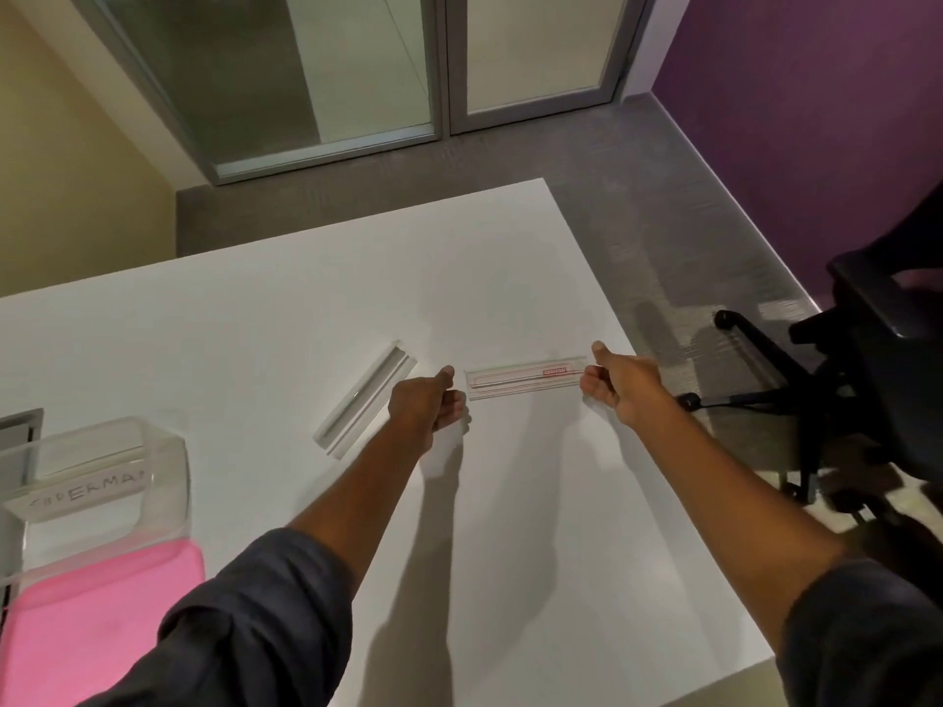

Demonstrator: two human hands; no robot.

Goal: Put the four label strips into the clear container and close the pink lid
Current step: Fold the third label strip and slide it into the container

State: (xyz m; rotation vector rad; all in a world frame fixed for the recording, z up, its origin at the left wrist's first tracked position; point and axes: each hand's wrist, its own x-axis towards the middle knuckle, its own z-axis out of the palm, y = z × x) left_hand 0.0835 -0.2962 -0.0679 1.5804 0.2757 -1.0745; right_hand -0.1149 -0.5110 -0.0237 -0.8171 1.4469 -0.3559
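Observation:
A clear label strip with red print (525,382) sits just past the middle of the white table (306,308). My right hand (615,385) pinches its right end. My left hand (428,405) is curled by the strip's left end, and a pale, blurred clear strip (446,451) hangs below its fingers. Another clear strip (365,400) lies slantwise on the table to the left of my left hand. The clear container (168,466) stands at the near left with a handwritten label inside. Its pink lid (102,620) lies open towards me.
A black office chair (867,359) stands off the table's right edge. The table's far edge and right edge drop to grey carpet. A grey inset (20,431) sits in the table behind the container.

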